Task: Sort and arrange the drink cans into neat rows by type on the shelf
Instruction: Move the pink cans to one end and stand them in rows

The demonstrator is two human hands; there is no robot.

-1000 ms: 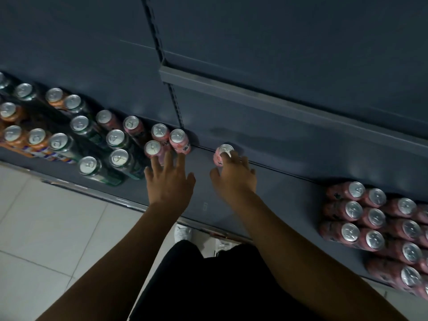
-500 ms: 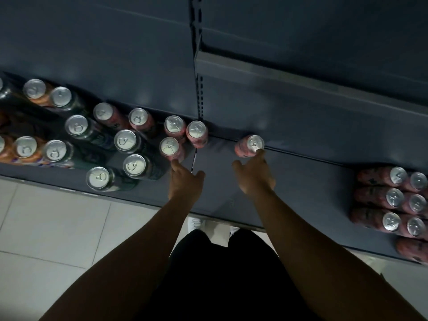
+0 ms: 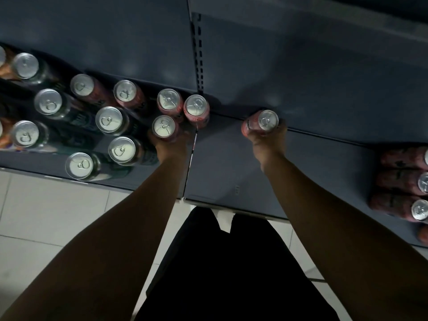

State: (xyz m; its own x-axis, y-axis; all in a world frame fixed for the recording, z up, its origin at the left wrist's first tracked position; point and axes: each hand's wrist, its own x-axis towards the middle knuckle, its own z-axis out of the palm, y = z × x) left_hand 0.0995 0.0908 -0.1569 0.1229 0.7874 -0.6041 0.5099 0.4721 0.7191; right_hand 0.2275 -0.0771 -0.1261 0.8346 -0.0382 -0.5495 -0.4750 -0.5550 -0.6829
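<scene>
On shelf [image 3: 231,172], hands [image 3: 171,148] [image 3: 268,142] gripping pink cans [image 3: 164,126] [image 3: 267,120]

Left grip [image 3: 170,144] clasps can [image 3: 164,126]; right grip [image 3: 266,139] clasps can [image 3: 267,120].

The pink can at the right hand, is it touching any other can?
No, the pink can that the right hand grips stands alone, with bare shelf between it and the other pink cans.
</scene>
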